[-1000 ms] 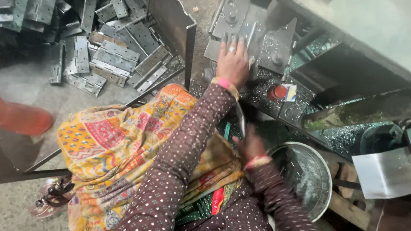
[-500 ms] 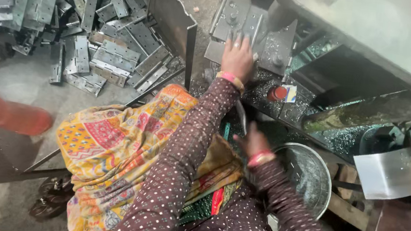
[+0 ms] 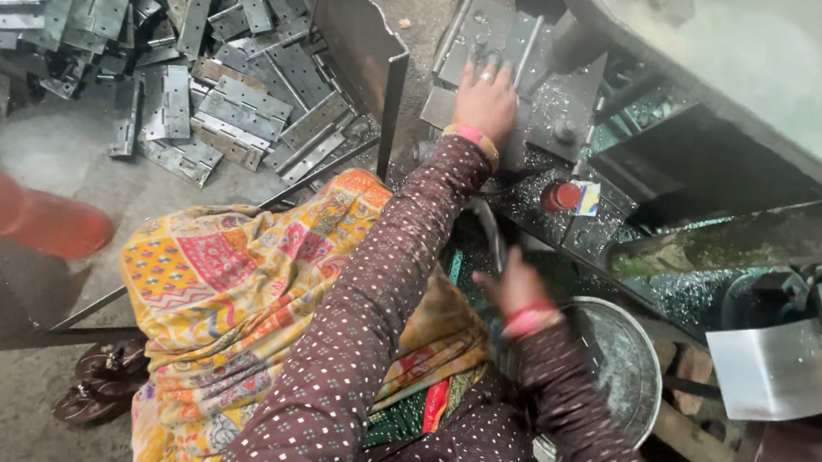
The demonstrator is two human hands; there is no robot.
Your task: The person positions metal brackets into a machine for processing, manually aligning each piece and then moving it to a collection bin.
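Observation:
My left hand (image 3: 485, 99) reaches forward and presses flat on a grey metal hinge plate (image 3: 488, 29) lying on the machine bed, fingers spread over it. My right hand (image 3: 514, 287) hovers low near my lap, beside the rim of a round metal bowl (image 3: 631, 368); its fingers look loosely curled and I cannot tell whether they hold anything. Both arms wear dark maroon dotted sleeves with pink bangles. A yellow patterned cloth (image 3: 245, 285) covers my lap.
A heap of grey hinge plates (image 3: 186, 59) lies on the floor at upper left behind an upright steel sheet (image 3: 355, 30). A small red cap (image 3: 563, 196) sits on the swarf-covered bed. The machine body (image 3: 777, 85) fills the right. Sandals (image 3: 106, 377) rest lower left; a blurred red shape (image 3: 16, 213) at left.
My left hand has slid a little further forward onto the hinge plate. My right hand has risen slightly beside the bowl.

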